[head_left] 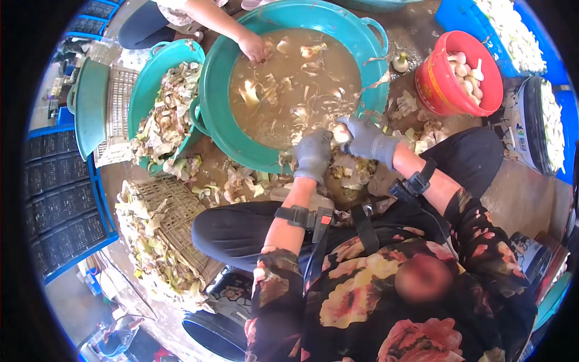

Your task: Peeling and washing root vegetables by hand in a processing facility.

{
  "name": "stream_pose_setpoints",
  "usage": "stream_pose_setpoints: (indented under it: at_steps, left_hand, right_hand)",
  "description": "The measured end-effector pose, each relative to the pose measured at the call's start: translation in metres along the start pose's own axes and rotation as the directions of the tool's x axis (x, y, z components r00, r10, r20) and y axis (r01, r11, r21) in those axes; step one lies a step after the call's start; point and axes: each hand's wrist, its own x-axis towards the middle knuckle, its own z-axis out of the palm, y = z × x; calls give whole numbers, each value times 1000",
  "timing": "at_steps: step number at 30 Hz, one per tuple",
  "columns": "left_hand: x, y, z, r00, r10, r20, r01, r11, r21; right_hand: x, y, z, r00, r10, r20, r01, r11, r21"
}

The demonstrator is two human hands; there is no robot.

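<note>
My grey-gloved left hand is closed just left of a pale bulb, over the rim of the large teal tub; what its fingers grip is hidden. My grey-gloved right hand is closed on the pale bulb. The tub holds murky brown water with floating bulbs and peelings. A co-worker's bare hand reaches into the water at the upper left. Loose peelings lie below the tub.
A teal tub of peelings is at left, a woven basket with scraps lower left. A red bucket of bulbs, blue crates and a pale bucket stand at right. Stacked dark crates are far left.
</note>
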Motion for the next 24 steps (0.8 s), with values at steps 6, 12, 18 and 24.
stream_pose_setpoints:
  at_steps: [6,12,18,24]
  left_hand:
    - [4,-24,14,990,-108,91,138,877,-459]
    - [0,-21,14,979,-122,-161,4,809,-587]
    - [0,4,10,910,8,-414,-128,956,-263]
    - [0,-17,10,963,68,-262,-185,872,-453]
  right_hand:
    - [-8,-5,1,953,-299,-45,295,952,-77]
    - [1,17,12,989,40,-144,9,946,325]
    - [5,3,10,961,242,-131,-173,902,395]
    - [-8,8,1,991,-70,-112,121,820,559]
